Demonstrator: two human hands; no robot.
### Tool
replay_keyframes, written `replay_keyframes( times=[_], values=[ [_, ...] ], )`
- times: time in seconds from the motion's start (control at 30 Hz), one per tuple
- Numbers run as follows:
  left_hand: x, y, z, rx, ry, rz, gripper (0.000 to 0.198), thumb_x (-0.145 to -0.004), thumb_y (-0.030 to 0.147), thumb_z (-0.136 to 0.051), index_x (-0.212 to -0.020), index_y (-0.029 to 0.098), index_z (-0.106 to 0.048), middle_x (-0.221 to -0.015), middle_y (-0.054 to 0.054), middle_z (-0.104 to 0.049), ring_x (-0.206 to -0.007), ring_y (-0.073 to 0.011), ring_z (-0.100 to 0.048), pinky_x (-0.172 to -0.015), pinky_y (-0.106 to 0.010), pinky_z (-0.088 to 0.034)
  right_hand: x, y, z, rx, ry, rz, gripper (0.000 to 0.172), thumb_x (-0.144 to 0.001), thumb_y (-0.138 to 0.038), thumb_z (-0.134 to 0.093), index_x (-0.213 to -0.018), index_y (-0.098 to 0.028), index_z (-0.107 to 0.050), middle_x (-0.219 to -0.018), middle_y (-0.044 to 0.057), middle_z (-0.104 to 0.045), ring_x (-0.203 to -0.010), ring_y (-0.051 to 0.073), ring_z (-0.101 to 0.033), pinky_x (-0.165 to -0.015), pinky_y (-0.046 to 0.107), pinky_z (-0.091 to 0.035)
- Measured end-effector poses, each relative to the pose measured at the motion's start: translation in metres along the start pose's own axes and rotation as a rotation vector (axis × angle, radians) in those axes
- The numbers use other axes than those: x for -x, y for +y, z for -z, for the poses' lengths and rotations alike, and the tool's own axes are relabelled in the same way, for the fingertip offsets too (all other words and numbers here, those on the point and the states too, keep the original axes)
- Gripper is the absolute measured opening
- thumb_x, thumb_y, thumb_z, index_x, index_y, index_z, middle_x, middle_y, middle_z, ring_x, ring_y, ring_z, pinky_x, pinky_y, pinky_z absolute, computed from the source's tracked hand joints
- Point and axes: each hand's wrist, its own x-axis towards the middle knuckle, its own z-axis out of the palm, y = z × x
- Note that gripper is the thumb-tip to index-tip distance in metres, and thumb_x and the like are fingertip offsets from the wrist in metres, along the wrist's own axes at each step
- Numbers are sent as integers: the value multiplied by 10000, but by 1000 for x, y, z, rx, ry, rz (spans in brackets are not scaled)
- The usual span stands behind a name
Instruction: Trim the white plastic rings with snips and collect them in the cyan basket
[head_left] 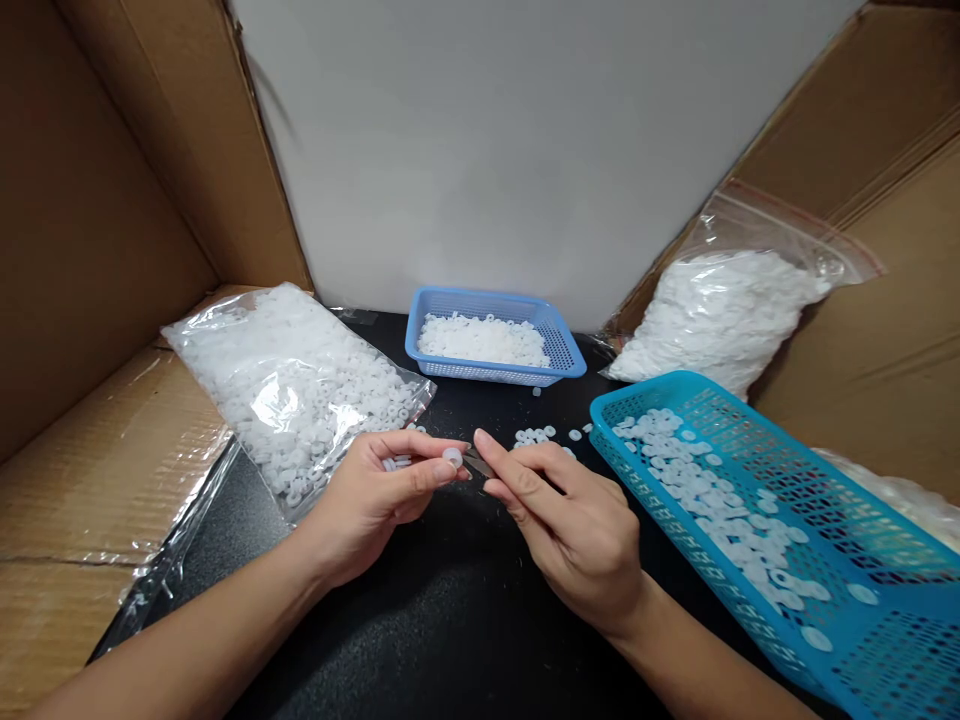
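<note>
Between the thumb and forefinger of my left hand (382, 485) is a small white plastic ring (452, 457). My right hand (574, 520) pinches a small dark metal blade (475, 462), whose tip is at the ring's right side. The blade's handle, if it has one, is hidden by my fingers. More white rings (397, 463) show behind my left fingers; I cannot tell whether they lie on the table or in the palm. A little pile of loose rings (534, 436) lies on the black table just beyond my right hand.
A blue basket (495, 376) of small white rings stands at the back. On the right is a turquoise basket (675, 500) with scattered white rings and discs. Clear bags of white pieces lie left (300, 400) and back right (720, 310). Cardboard walls (112, 150) flank the table.
</note>
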Motion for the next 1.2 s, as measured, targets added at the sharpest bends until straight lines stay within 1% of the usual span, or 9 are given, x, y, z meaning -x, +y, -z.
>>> replay_keyframes(
  times=[0.17,0.37,0.6,0.73,0.83,0.93,1.0,1.1,1.2],
  values=[
    [1,0,0,-1,-4,19,265,-605,327,-972,-751,161,-827,-683,-55,-721,-451,3,-346,-429,-159,-177,1,0,-2,-35,-7,-10,687,-948,-46,-614,-1577,-240,-419,-896,61,-666,-773,128,-628,-667,233,-515],
    [2,-1,1,-34,-7,16,286,-596,356,-974,-754,168,-827,-704,-68,-725,-485,-23,-354,-462,-195,-202,1,-1,-2,-28,-8,8,714,-950,-44,-609,-1594,-250,-378,-907,64,-676,-785,132,-639,-682,238,-528],
    [3,0,0,-45,-23,27,319,-579,377,-978,-753,160,-822,-695,-70,-723,-483,-30,-347,-463,-206,-197,0,-2,1,-23,-3,5,693,-947,-44,-611,-1577,-250,-410,-901,60,-689,-776,130,-658,-682,234,-536],
    [4,0,1,-53,-42,10,299,-610,364,-965,-762,153,-817,-696,-76,-725,-481,-33,-355,-460,-200,-213,0,-3,1,-14,-8,15,699,-948,-41,-611,-1582,-251,-403,-896,59,-686,-770,126,-652,-678,231,-533],
    [4,-1,2,-66,-57,-5,288,-637,363,-951,-765,147,-812,-652,-59,-693,-470,-33,-343,-448,-195,-207,-1,-4,2,-4,-12,21,704,-945,-37,-615,-1583,-249,-404,-892,59,-683,-768,127,-645,-675,233,-528],
    [4,-1,3,-86,-79,-13,287,-660,375,-937,-763,141,-808,-581,-24,-623,-456,-28,-315,-435,-189,-190,-2,-5,3,7,-12,21,663,-947,-46,-616,-1562,-233,-449,-871,55,-678,-757,126,-644,-668,231,-519],
    [3,-1,4,-109,-85,-19,291,-675,385,-927,-767,137,-806,-569,-13,-599,-455,-25,-304,-434,-187,-188,-3,-4,4,22,-17,26,619,-952,-55,-611,-1537,-219,-491,-856,51,-680,-746,120,-645,-663,222,-514],
    [4,-2,4,-145,-87,-27,297,-699,395,-911,-791,132,-808,-605,-27,-628,-457,-23,-302,-433,-189,-189,-3,-3,6,43,-32,44,580,-957,-64,-606,-1512,-210,-526,-843,48,-683,-731,116,-645,-659,216,-513],
    [4,-2,5,-146,-93,-30,284,-713,385,-904,-822,139,-813,-643,-46,-674,-454,-23,-310,-430,-186,-199,-3,-2,6,26,-28,41,603,-958,-66,-604,-1532,-220,-498,-861,53,-685,-742,120,-647,-667,220,-521]
  ],
)
